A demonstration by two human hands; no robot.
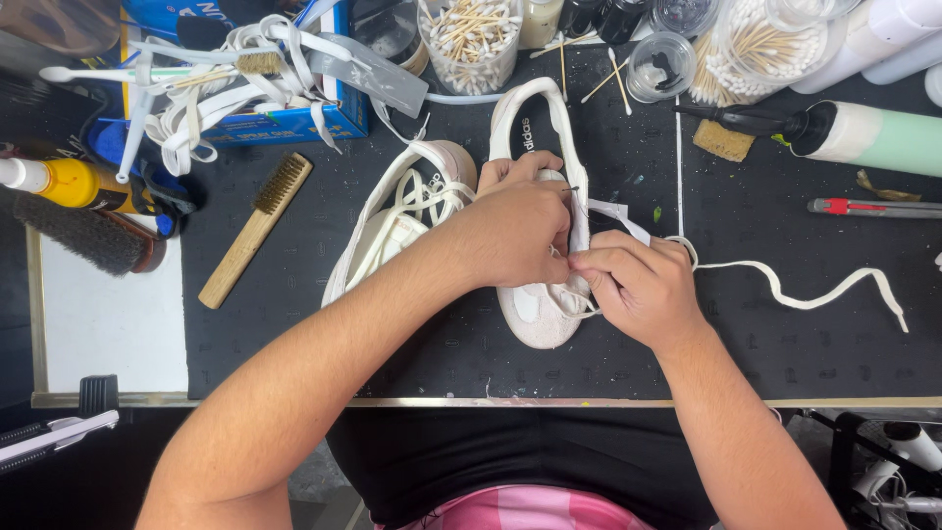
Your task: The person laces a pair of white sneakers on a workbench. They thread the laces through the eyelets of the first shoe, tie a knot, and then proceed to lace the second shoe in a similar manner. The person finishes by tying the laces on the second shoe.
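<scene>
At centre frame, the left hand (515, 231) grips the pale shoe (538, 309); the right hand (638, 285) pinches the white lace (805, 294) at an eyelet. Lacing appears underway; careful threading is needed.

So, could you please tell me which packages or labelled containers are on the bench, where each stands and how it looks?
Blue cardboard box: far left, rectangular, draped with white laces.
Yellow bottle: left edge, lying down, white cap.
Pale green and white bottle: far right, lying down, black nozzle.
Clear cotton swab tub: far centre, round.
No signs or screens.
</scene>
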